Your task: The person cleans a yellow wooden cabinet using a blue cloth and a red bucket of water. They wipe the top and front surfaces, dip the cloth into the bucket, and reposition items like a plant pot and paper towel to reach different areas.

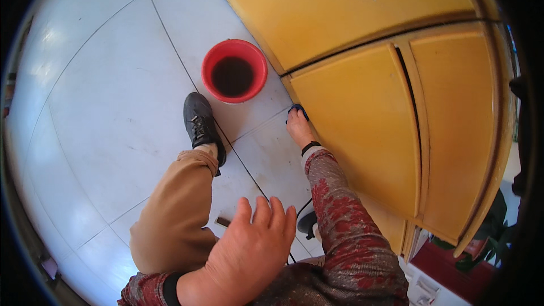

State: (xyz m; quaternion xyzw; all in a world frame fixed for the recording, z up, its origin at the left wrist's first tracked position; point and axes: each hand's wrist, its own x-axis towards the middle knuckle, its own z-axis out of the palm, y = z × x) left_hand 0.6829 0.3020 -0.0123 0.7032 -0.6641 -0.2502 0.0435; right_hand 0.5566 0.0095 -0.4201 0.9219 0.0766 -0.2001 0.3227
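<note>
Low against the base of a yellow wooden cabinet [354, 130], my right hand [299, 127] is closed on a dark blue cloth [298, 109]. Only the cloth's edges show past the fingers. My left hand [249, 255] hangs in front of me near my bent knee, fingers stretched out and holding nothing. Ahead of both hands, a red bucket [258, 59] stands on the tiled floor, with dark liquid [232, 76] inside. It is close to the cabinet, just beyond the cloth.
My black shoe [199, 124] rests on the pale floor tiles [107, 90] left of the bucket. A small dark object [223, 222] lies on the floor by my left hand. Cabinet doors run along the right side. A leafy plant [494, 226] stands past the cabinet's near end.
</note>
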